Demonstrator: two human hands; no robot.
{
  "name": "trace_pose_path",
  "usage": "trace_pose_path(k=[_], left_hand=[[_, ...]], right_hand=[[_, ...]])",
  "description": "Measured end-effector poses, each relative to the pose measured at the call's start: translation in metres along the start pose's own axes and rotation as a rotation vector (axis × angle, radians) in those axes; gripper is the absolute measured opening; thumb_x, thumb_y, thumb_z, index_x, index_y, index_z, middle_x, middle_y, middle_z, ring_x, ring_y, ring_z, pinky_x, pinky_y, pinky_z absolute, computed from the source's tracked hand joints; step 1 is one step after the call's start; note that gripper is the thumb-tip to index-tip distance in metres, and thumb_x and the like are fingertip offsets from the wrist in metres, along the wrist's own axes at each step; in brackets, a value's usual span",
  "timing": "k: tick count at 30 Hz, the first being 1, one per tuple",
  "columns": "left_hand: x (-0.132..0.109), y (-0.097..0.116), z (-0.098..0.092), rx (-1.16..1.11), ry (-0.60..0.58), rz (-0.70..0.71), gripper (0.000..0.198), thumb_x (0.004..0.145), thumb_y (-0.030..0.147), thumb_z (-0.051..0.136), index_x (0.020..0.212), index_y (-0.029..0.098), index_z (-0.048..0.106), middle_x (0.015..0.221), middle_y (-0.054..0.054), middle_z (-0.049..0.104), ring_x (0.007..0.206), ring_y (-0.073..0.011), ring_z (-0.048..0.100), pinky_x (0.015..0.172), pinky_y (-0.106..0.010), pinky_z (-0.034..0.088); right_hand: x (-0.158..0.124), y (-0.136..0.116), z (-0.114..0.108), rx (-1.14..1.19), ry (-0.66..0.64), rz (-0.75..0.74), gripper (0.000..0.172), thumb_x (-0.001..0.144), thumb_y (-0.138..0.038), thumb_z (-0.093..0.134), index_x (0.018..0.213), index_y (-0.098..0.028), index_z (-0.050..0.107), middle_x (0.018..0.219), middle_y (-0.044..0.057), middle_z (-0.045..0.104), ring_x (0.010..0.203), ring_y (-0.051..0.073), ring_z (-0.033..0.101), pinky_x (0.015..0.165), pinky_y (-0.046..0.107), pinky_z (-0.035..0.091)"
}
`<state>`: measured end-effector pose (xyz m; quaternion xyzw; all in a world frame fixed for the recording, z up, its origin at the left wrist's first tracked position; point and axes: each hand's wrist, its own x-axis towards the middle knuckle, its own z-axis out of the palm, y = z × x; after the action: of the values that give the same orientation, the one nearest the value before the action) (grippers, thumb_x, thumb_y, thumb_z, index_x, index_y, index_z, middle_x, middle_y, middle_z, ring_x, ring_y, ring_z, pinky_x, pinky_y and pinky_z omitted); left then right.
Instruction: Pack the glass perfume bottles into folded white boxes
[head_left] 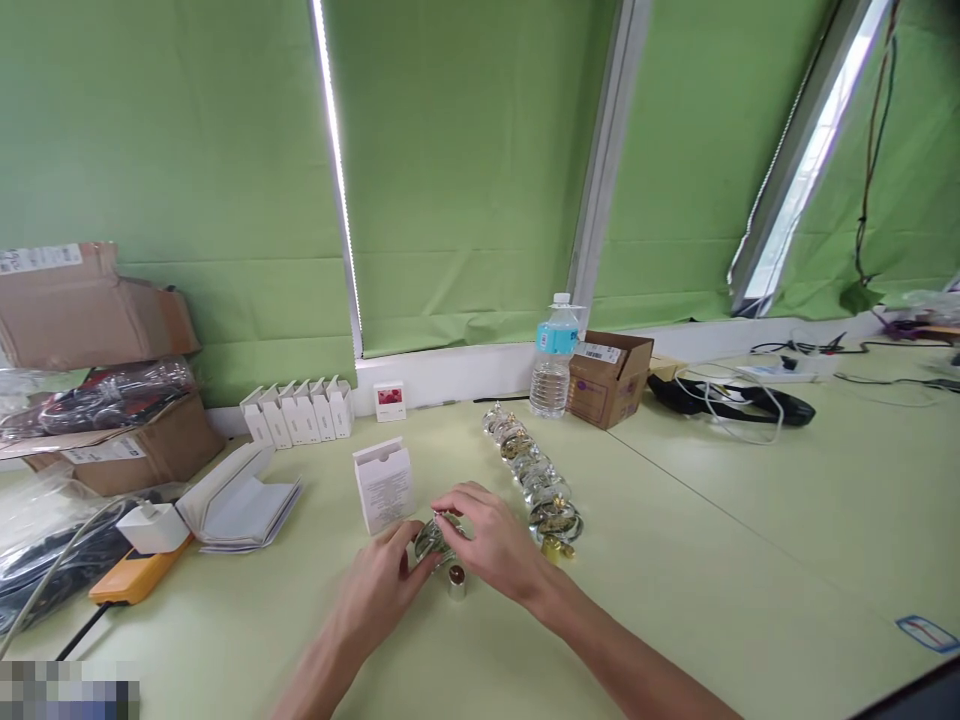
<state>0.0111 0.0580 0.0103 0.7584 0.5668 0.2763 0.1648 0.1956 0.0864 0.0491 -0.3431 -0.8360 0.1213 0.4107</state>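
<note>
Between my two hands is a greenish-silver coil of thin wire or cord (429, 540), partly hidden by fingers. My left hand (386, 572) grips its left and lower edge with thumb and fingers. From the other side, my right hand (491, 538) pinches at the top of the coil; the small piece at its fingertips is too small to name. A short silver cylinder with a brown top (457, 582) stands upright on the table just below the coil. Behind my left hand stands a small white box (385, 487) with printed text and its top unfolded.
Several similar shiny coils (536, 475) lie in a row to the right. White boxes (300, 412) line the back left, near flattened white cartons (240, 505). A water bottle (554, 360) and brown carton (609, 380) stand behind. An orange power strip (139, 573) lies left.
</note>
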Motion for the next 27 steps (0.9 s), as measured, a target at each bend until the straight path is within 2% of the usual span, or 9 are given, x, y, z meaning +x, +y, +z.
trace_pose_path(k=[5,10,20,24,27], left_hand=[[-0.0006,0.0026,-0.0018,0.008,0.0,-0.008,0.027,0.093,0.046,0.051,0.11,0.026,0.061,0.071,0.002,0.065,0.059,-0.0155,0.059,0.058,-0.025,0.039],[-0.0001,0.002,-0.0005,-0.013,0.011,0.005,0.025,0.092,0.042,0.052,0.109,0.027,0.061,0.08,0.001,0.067,0.061,-0.0147,0.059,0.058,-0.025,0.04],[-0.0004,0.0025,-0.0015,-0.004,-0.005,-0.003,0.026,0.093,0.045,0.05,0.108,0.026,0.06,0.084,0.001,0.067,0.063,-0.0146,0.058,0.058,-0.025,0.039],[-0.0004,0.0029,-0.0026,-0.013,-0.004,0.005,0.024,0.093,0.044,0.05,0.107,0.027,0.06,0.085,0.001,0.067,0.063,-0.0144,0.058,0.058,-0.024,0.04],[-0.0008,0.0031,-0.0032,-0.018,-0.002,0.001,0.025,0.093,0.044,0.05,0.107,0.027,0.061,0.084,0.001,0.067,0.063,-0.0146,0.058,0.058,-0.024,0.04]], right_hand=[[-0.002,0.0032,0.0011,-0.026,-0.025,-0.035,0.015,0.094,-0.015,0.053,0.093,-0.021,0.067,0.093,0.004,0.072,0.093,0.019,0.064,0.084,0.033,0.053],[-0.0036,0.0044,0.0034,-0.055,-0.04,-0.044,0.021,0.097,-0.018,0.049,0.09,-0.021,0.068,0.093,0.006,0.073,0.093,0.02,0.065,0.083,0.034,0.053],[0.0021,0.0007,-0.0022,0.029,-0.105,0.138,0.017,0.092,-0.021,0.058,0.08,-0.023,0.069,0.092,0.0,0.075,0.087,0.018,0.069,0.081,0.029,0.051],[-0.0024,0.0009,0.0014,0.011,-0.065,0.11,0.014,0.094,-0.022,0.056,0.088,-0.023,0.069,0.095,0.003,0.074,0.091,0.018,0.068,0.084,0.031,0.051],[-0.0046,-0.0001,0.0003,0.012,-0.017,0.035,0.016,0.095,-0.024,0.056,0.105,-0.023,0.067,0.104,0.005,0.073,0.1,0.02,0.065,0.089,0.033,0.051]])
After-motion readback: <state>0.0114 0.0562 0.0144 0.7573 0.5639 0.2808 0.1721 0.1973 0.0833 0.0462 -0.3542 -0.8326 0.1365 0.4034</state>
